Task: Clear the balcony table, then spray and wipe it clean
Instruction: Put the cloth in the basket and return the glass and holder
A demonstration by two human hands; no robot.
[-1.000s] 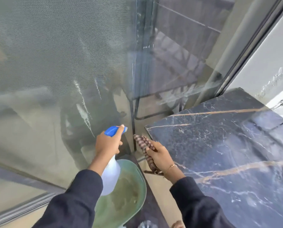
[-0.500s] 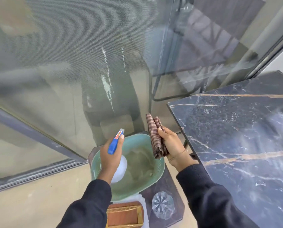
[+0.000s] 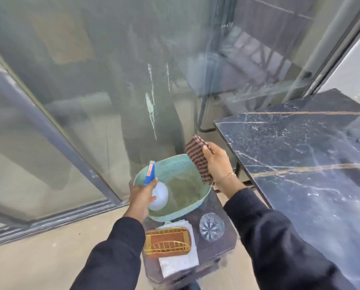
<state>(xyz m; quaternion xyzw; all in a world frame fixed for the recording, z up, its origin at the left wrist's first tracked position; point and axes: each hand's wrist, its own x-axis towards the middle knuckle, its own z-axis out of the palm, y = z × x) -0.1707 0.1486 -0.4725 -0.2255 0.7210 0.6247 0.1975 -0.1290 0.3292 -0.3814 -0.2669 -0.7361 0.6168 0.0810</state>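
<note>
Brown and pink stripes run across the folded cloth (image 3: 198, 159) that the right hand (image 3: 216, 162) holds up. It looks soft and light, so it should bend and crumple with no trouble. A good place to hold it is the folded middle, so a flat part is free to rub with. The right fingers (image 3: 208, 147) curl round its top edge and pinch it, and the rest hangs down below them, over the green bowl (image 3: 174, 170).

The left hand (image 3: 142, 195) holds the spray bottle (image 3: 156, 193). It has a round white body and a blue top, and it looks like smooth plastic, maybe slippery if wet. I cannot see how full it is, so I cannot say how heavy. The neck under the blue top seems the best place to grip. The left fingers (image 3: 153, 185) wrap round that neck, closed on it, with the bottle down inside the bowl.

The dark marble worktop (image 3: 300, 153) lies just to the right of the cloth fingers. By my guess it is cleared and ready to spray.
</note>
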